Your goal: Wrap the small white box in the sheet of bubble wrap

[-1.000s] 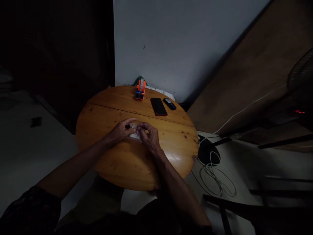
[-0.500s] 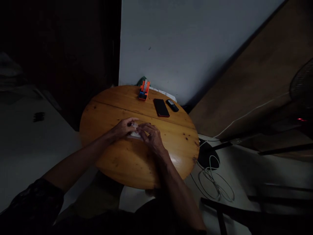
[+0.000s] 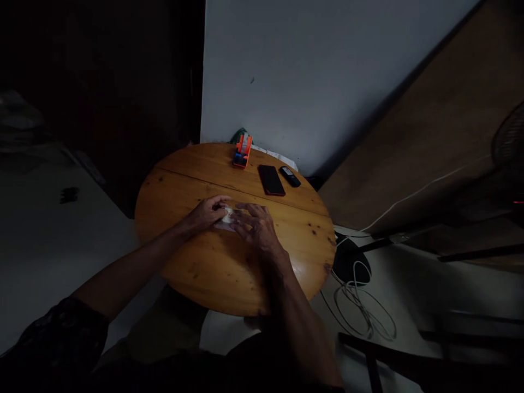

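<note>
A small pale item [image 3: 227,215], whitish and partly see-through like a thin plastic packet, lies on the wooden table in front of me. Its exact kind is hard to make out in the dim light. My left hand [image 3: 208,213] grips its left side, thumb on top and index finger curved over the far edge. At the right end, my right hand [image 3: 257,225] hovers with fingers apart, slightly smeared by motion. Those fingertips cover part of the item, and whether they touch it is unclear.
On the round wooden table [image 3: 196,256], an orange tape dispenser [image 3: 243,151] stands at the back. To its right lie a dark phone with a red edge [image 3: 271,180] and a black keypad handset [image 3: 290,176]. A coiled pale cable [image 3: 356,295] rests on the floor at right.
My right hand's fingers have spread from a pinch over the packet, showing more of its white middle. My left hand stays in place. The view has shifted slightly.
</note>
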The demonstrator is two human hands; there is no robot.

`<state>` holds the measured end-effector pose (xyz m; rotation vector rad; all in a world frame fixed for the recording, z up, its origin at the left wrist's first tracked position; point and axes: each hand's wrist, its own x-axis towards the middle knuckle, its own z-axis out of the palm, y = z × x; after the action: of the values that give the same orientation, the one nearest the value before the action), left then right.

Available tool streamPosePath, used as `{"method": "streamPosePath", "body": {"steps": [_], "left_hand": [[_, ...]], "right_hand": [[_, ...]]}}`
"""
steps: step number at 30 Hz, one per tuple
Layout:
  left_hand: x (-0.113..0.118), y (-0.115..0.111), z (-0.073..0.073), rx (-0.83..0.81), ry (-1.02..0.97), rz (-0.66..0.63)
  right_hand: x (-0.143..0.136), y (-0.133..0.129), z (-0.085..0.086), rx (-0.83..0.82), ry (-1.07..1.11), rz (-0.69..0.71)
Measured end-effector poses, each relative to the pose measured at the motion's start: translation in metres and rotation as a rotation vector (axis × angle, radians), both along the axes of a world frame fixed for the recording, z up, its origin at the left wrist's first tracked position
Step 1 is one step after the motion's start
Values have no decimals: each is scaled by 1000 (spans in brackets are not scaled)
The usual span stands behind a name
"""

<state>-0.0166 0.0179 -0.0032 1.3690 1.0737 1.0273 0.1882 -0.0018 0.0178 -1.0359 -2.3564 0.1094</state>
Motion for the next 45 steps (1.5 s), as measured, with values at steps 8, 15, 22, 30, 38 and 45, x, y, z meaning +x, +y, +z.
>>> {"method": "streamPosePath", "body": {"steps": [8, 15, 22, 30, 38, 45], "left_hand": [[2, -1, 3, 23, 58, 2], [3, 1, 2, 11, 30, 3], [2, 1, 3, 13, 58, 25], [1, 0, 3, 6, 16, 4], [2, -1, 4, -9, -7, 0], [1, 0, 2, 13, -11, -7]], "right_hand": [[-1, 4, -5, 70, 60, 52], [-2, 5, -3, 80, 112, 83], [-4, 3, -3, 6, 111, 55], [-7, 1, -3, -83, 125, 44], [-3, -1, 4, -142, 444, 10], [2, 5, -2, -217, 633, -147]]}}
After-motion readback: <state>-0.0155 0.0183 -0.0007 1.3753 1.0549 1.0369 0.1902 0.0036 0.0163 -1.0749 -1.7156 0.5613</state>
